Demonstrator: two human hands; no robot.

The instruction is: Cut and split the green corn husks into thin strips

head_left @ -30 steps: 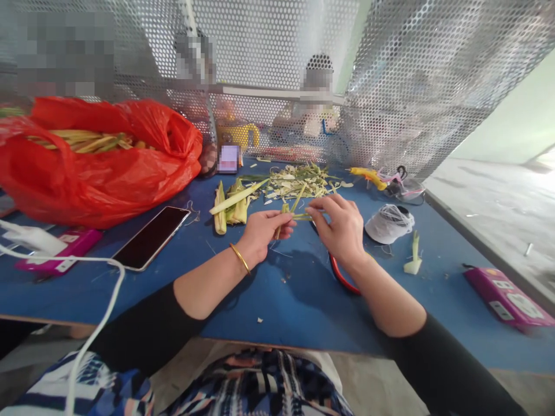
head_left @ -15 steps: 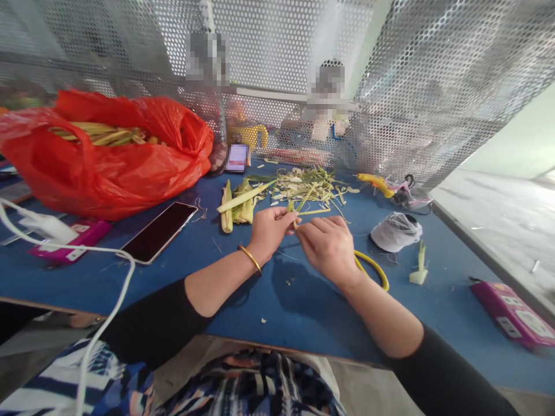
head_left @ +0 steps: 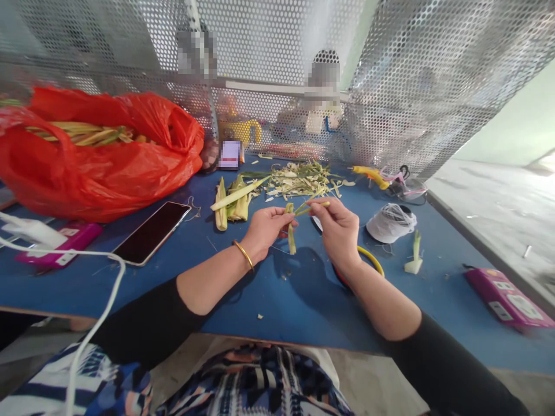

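Observation:
My left hand [head_left: 267, 230] pinches a folded strip of pale green leaf [head_left: 291, 240], with one end hanging below the fingers. My right hand [head_left: 340, 231] is closed on a thin strand at the other side of the same leaf piece [head_left: 303, 209], between thumb and forefinger. Partly behind the right wrist lies a pair of scissors with yellow and red handles [head_left: 373, 263]; a bit of blade shows beside the hand. Just beyond my hands are leaf sheaths [head_left: 236, 199] and a heap of leaf scraps [head_left: 299, 179].
A red plastic bag [head_left: 130, 179] full of leaf strips stands left. A phone [head_left: 154, 232], a white cable [head_left: 113, 289] and a purple box [head_left: 65, 245] lie near it. To the right are a white thread spool [head_left: 390, 224], glasses [head_left: 407, 189] and another purple box [head_left: 507, 297]. Perforated metal [head_left: 277, 46] closes the back.
My right hand has moved away from my left, drawing the strand out to the right. The leaf end now hangs visible below my left fingers. The view has shifted slightly.

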